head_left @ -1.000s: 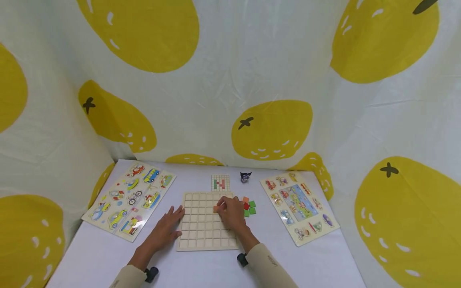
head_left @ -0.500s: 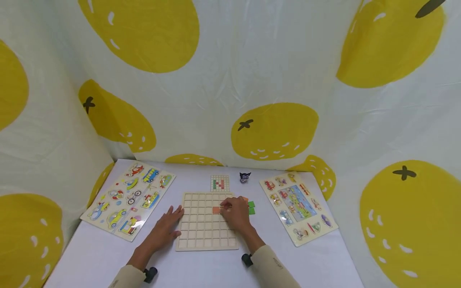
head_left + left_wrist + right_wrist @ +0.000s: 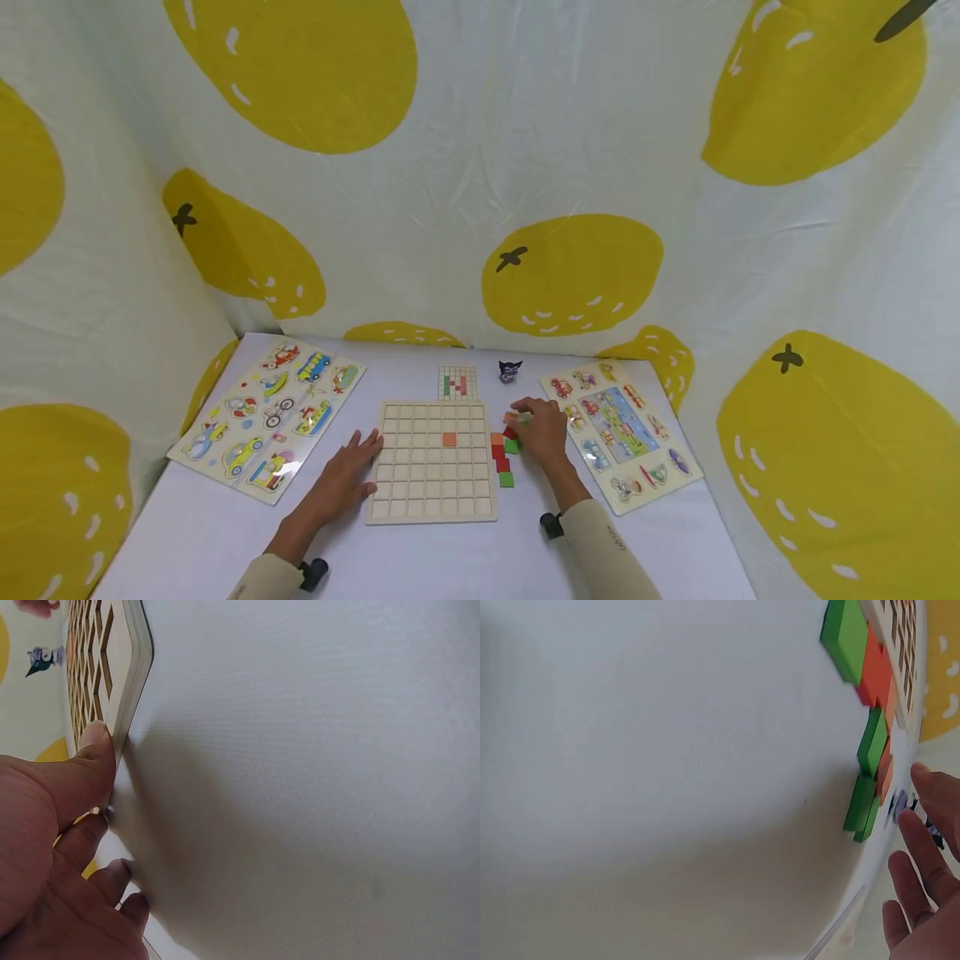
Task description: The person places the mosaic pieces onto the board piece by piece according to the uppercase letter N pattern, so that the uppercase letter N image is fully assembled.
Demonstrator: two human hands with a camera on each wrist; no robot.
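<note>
A wooden grid board (image 3: pixel 432 483) lies flat, with one orange square tile (image 3: pixel 449 439) in a cell of its upper part. My left hand (image 3: pixel 348 475) is at the board's left side, fingers spread. In the left wrist view its thumb (image 3: pixel 95 742) touches the board's edge. To the right of the board are several loose tiles: green (image 3: pixel 507 480), red (image 3: pixel 502 465) and orange. Close over the far tiles, my right hand (image 3: pixel 546 432) covers part of them. Its fingers are loosely bent in the right wrist view, and no tile shows between them.
Behind the board lies a small card (image 3: pixel 445 372) printed with a coloured grid pattern, beside a dark toy figure (image 3: pixel 509 372). Picture puzzle boards flank the work area, one at left (image 3: pixel 251 422) and one at right (image 3: pixel 628 479). Fruit-patterned cloth walls surround the white table.
My right hand has let go of the orange tile in its cell and moved right to the loose tiles, uncovering those along the board's edge. My left hand has stayed in place.
</note>
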